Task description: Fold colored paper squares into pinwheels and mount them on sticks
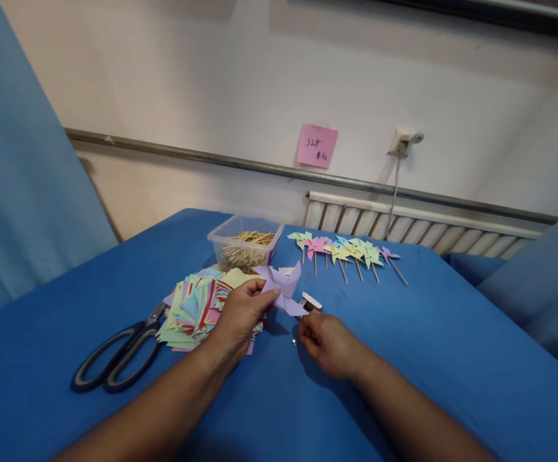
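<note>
My left hand point(240, 314) pinches a folded purple paper pinwheel point(283, 289) above the blue table cover point(404, 359). Just right of it, my right hand point(329, 343) rests low on the cover with its fingers curled near a tiny shiny pin point(294, 342); whether it grips anything I cannot tell. A small white object point(312, 300) lies right behind the pinwheel. Under my left hand is a heap of coloured paper squares point(195, 308).
Black-handled scissors point(120, 353) lie at the left. A clear plastic tub point(233, 239) of wooden sticks stands behind the paper heap. Several finished pinwheels on sticks point(346, 251) lie in a row at the back. A pink note point(316, 145) hangs on the wall.
</note>
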The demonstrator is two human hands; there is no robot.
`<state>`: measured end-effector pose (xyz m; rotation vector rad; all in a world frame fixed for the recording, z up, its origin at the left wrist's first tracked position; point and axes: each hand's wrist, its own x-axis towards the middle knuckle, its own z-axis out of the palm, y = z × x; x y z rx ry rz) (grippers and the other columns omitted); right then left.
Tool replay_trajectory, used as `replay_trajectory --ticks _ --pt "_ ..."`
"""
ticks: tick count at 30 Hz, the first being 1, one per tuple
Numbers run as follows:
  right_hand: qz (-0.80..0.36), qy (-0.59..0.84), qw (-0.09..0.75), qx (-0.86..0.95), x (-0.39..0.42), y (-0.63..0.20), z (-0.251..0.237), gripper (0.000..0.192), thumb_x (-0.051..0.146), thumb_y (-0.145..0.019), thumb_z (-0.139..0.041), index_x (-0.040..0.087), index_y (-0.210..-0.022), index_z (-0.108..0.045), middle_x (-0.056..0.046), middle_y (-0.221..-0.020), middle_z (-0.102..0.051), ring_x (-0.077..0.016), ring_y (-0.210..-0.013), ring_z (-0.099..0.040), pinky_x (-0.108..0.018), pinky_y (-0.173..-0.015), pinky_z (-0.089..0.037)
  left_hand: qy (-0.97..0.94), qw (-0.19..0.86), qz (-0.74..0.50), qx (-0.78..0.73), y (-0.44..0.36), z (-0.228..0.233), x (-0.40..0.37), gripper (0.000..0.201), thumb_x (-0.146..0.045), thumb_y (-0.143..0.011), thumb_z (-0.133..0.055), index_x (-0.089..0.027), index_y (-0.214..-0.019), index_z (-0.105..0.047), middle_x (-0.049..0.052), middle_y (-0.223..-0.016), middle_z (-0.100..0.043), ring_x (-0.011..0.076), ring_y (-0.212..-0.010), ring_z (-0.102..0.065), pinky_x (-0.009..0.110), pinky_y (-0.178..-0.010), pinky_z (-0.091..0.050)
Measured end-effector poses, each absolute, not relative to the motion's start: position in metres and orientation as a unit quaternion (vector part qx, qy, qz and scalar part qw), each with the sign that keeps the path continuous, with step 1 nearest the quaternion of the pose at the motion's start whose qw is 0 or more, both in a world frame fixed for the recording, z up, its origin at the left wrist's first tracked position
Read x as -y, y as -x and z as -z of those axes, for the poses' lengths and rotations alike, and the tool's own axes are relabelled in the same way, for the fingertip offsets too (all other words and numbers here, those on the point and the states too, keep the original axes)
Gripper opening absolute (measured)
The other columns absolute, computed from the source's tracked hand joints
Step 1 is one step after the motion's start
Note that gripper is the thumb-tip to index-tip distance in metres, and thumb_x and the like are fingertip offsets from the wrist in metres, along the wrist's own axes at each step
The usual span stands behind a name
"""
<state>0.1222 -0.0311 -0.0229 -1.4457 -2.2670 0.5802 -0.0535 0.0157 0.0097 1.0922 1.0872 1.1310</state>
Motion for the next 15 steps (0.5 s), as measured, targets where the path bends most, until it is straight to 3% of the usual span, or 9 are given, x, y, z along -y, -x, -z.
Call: replay_trajectory --ticks 7,15 --pt "-0.193 0.469 0.172 0.845 0.033 -0.119 0.021 0.016 0.014 -0.079 -0.051 0.020 -0.089 -0.062 -0.003 -0.089 -0.062 -0.0135 -0.081 -0.057 -0.021 -0.072 -0.039 -0.467 0.577 -0.479 -0.468 0.054 -0.010 -0.014 0.022 -0.030 -0.063 -0.069 -0.015 -0.075 -0.059 -0.002 -0.058 -0.057 0.0083 -0.046 -0.047 0.019 -0.043 -0.031" --pt "-0.170 0.512 0.117 0.834 0.033 -0.111 0.020 0.020 0.021 -0.085 -0.047 0.020 -0.096 -0.064 -0.005 -0.097 -0.064 -0.0155 -0.090 -0.058 -0.022 -0.077 -0.039 -0.468 0.577 -0.487 -0.459 0.052 -0.009 -0.013 0.023 -0.030 -0.063 -0.070 -0.014 -0.076 -0.060 -0.001 -0.060 -0.059 0.0092 -0.049 -0.051 0.020 -0.045 -0.033"
